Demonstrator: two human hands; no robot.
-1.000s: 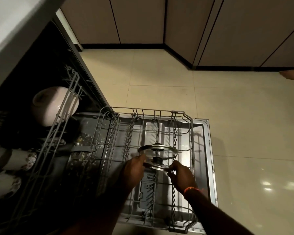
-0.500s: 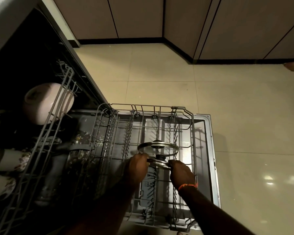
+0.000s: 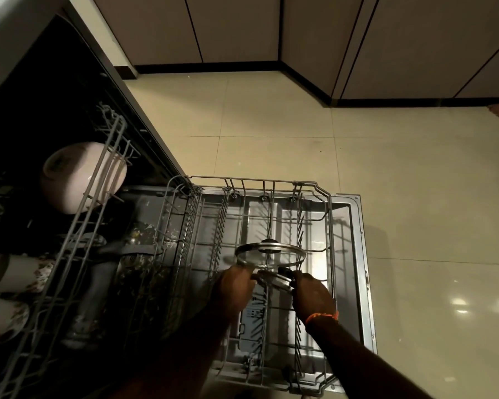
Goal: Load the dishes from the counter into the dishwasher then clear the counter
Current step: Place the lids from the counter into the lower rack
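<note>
Both hands on it: the left hand (image 3: 233, 289) and right hand (image 3: 311, 292) pinch the glass lid (image 3: 271, 256), tilted on edge among the tines of the pulled-out lower rack (image 3: 327, 226). At nine o'clock, a bowl (image 3: 69, 180) sits in the upper rack (image 3: 98, 180).

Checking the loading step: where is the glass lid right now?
Head view, lower centre: the glass lid stands among the lower rack tines, held by left hand and right hand.
</note>
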